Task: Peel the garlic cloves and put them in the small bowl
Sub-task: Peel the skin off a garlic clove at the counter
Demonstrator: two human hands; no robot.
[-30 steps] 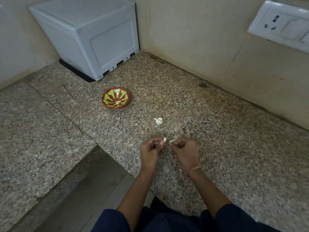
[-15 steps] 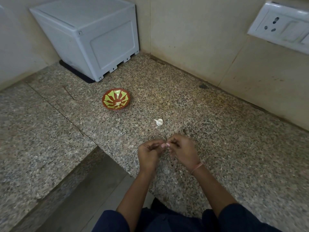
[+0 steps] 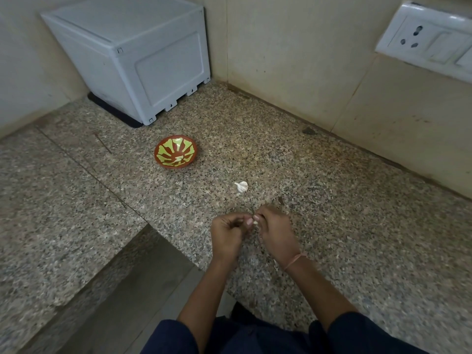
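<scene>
— Left hand (image 3: 227, 233) and right hand (image 3: 274, 231) are drawn together low over the counter (image 3: 332, 200). The left pinches a clove (image 3: 255, 222) at its fingertips. The right, fingers curled, nips at the same clove from the other side.

— Was that so a second ago?

— No. Then there was a gap between them. The clove showed pale at the left fingertips, and the right was closed on something too small to make out. Since then the right has come across, and the two now meet at the clove.

— Meaning what?

— A fresh bite at the skin, I judge. Peeling of this clove is under way, not done. How much skin is left I cannot tell; it is too small.

— And the bowl?

— The bowl (image 3: 156, 152) stands well apart, up and to the left, where it was. It has one pale piece (image 3: 179, 158) in it, probably a peeled clove. Between the bowl and the right hand lies the rest of the garlic (image 3: 242, 187), alone on the counter and also unmoved.

— So how far along?

— Early, by my guess: one in the bowl, one in hand, more waiting.
</scene>
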